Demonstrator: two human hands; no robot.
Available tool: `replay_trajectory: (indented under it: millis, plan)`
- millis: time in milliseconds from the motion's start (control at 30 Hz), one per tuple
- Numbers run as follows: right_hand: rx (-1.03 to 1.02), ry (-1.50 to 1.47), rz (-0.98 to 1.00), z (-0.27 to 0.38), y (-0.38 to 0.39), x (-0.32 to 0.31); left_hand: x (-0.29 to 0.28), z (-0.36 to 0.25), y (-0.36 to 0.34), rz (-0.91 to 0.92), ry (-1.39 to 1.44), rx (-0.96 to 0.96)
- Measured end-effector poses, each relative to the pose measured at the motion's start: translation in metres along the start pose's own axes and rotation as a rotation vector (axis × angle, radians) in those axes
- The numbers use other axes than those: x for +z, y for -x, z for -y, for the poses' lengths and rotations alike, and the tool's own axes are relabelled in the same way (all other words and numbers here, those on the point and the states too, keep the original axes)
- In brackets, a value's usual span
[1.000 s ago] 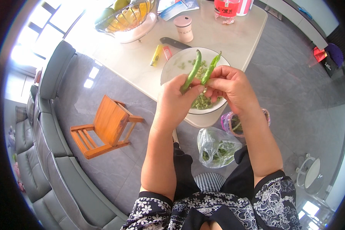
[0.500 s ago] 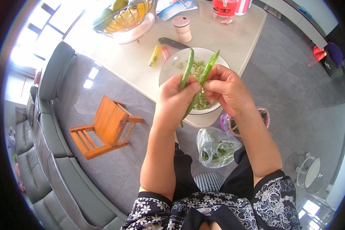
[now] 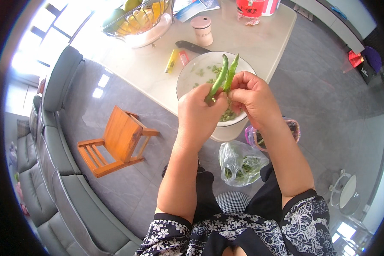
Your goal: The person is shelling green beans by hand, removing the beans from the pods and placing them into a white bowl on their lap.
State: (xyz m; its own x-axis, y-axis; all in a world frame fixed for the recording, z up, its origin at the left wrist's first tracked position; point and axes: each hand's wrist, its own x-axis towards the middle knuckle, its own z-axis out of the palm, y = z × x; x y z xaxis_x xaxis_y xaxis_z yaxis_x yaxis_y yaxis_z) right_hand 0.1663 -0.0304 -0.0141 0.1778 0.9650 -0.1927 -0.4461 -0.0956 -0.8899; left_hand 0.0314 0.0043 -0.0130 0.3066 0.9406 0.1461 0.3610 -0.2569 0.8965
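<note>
Over a white bowl point(image 3: 191, 76) with a dark rim, both my hands are close together. My left hand point(image 3: 199, 112) is closed round a long green bean pod point(image 3: 220, 77) that points up and away. Beside it a second bean pod point(image 3: 231, 72), lighter green and seemingly split, is pinched in my right hand point(image 3: 252, 97). The fingertips of both hands nearly meet at its lower part, and what lies between them is partly hidden. Loose green beans point(image 3: 228, 114) lie in the bowl below.
On the table point(image 3: 149, 72) are a dark-handled knife point(image 3: 192, 46), a yellow lighter-like item point(image 3: 171, 61), a pink-lidded cup point(image 3: 202, 31) and a wire fruit basket point(image 3: 141, 19). Below stand a plastic bag of green pods point(image 3: 242, 164), a pink-rimmed bin point(image 3: 295, 128) and a wooden chair point(image 3: 119, 138).
My left hand has shifted slightly right and rolled over, bringing its pod close beside the other one. The right pod is now more upright; my right hand has barely moved.
</note>
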Motion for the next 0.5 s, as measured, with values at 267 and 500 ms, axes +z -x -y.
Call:
replay_trajectory:
  millis: [267,500]
  plan:
    - [0.012,-0.001,0.017,-0.002,-0.0026,0.0002,-0.0018,-0.0029,-0.0006,-0.051,-0.109,0.011]
    - [0.075,-0.05,0.065,0.0011,-0.0046,-0.0012,-0.007,-0.0022,-0.002,0.035,0.024,0.01]
